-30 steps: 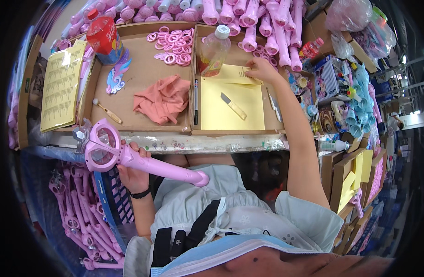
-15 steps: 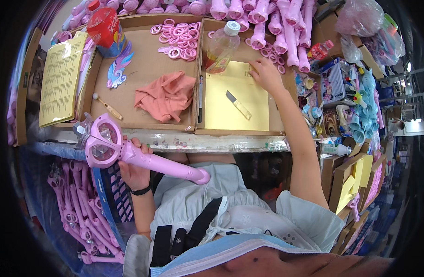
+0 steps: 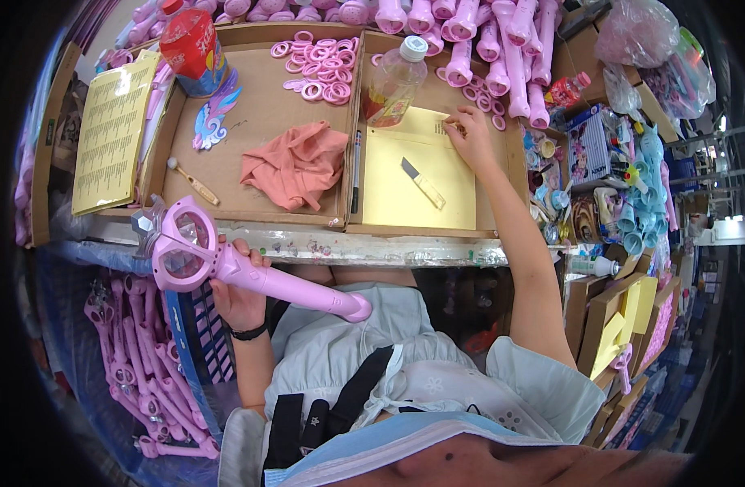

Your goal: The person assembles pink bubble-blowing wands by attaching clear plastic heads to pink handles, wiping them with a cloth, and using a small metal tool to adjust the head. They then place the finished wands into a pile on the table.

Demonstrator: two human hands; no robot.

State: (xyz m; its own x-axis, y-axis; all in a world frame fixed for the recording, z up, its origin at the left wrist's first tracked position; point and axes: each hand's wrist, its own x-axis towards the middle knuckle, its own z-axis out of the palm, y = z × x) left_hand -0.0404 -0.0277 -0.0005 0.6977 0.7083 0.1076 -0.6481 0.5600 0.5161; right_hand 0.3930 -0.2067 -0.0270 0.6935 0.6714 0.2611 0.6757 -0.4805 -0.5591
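The left hand point(image 3: 239, 300) is clamped around the handle of a pink toy wand point(image 3: 251, 272), held low in front of the worktop point(image 3: 372, 247), over the lap. The wand looks like hollow moulded plastic: light, stiff and smooth, so probably a little slippery. Its round head with a clear window sticks out to the left, beyond the grip, and seems the more fragile part; the thick handle near the head is the sound place to hold it, and that is where the fingers wrap.

The right hand point(image 3: 470, 134) reaches far forward, its fingertips pinched on the top edge of a yellow sheet point(image 3: 417, 183) in a cardboard tray point(image 3: 352, 122). What they pinch, if anything, I cannot tell. A small knife point(image 3: 422, 183) lies on the sheet, a bottle point(image 3: 395, 81) stands just beside it, and a pink cloth point(image 3: 295, 165) lies in the next tray.
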